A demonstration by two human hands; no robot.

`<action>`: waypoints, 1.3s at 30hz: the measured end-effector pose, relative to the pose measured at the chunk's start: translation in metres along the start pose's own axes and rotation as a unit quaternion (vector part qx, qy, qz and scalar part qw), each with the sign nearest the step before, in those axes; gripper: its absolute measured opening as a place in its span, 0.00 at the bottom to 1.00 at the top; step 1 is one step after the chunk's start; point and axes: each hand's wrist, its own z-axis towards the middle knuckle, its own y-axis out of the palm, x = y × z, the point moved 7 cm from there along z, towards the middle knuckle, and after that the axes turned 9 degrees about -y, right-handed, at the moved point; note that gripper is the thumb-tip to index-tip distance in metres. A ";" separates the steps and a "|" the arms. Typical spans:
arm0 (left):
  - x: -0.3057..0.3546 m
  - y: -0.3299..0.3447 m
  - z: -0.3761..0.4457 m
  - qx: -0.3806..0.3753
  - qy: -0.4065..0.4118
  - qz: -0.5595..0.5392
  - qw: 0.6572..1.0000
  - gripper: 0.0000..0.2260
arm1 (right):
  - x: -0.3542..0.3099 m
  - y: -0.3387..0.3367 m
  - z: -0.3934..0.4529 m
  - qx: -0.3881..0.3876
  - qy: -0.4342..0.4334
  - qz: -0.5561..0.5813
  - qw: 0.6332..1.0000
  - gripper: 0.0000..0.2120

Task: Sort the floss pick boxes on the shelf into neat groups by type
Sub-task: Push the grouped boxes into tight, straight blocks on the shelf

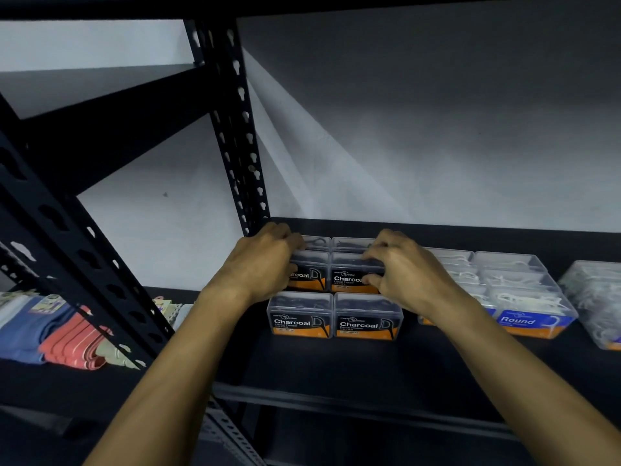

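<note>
Bare black shelf [336, 371] lies before the clear plastic Charcoal floss boxes [334, 317]. Left hand [265, 264] and right hand [403, 270] curl round the stacked upper pair [349, 274], hiding their labels partly.

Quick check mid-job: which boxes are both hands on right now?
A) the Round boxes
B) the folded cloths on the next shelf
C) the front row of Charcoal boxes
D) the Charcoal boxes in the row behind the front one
D: the left hand and right hand grip the second-row Charcoal boxes; the front Charcoal boxes sit untouched.

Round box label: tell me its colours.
Blue with an orange strip below, on the Round box; head view.
</note>
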 end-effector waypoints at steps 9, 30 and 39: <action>0.028 -0.013 -0.060 0.103 0.074 -0.058 0.990 0.21 | -0.029 -0.024 -0.049 0.139 -0.037 -0.005 0.990 0.15; 0.017 0.032 -0.067 0.143 -0.031 -0.027 0.989 0.30 | -0.048 0.021 -0.073 0.190 0.038 -0.098 0.976 0.20; 0.016 0.032 -0.062 0.153 -0.028 -0.030 0.987 0.28 | -0.045 0.026 -0.065 0.187 0.050 -0.103 0.976 0.21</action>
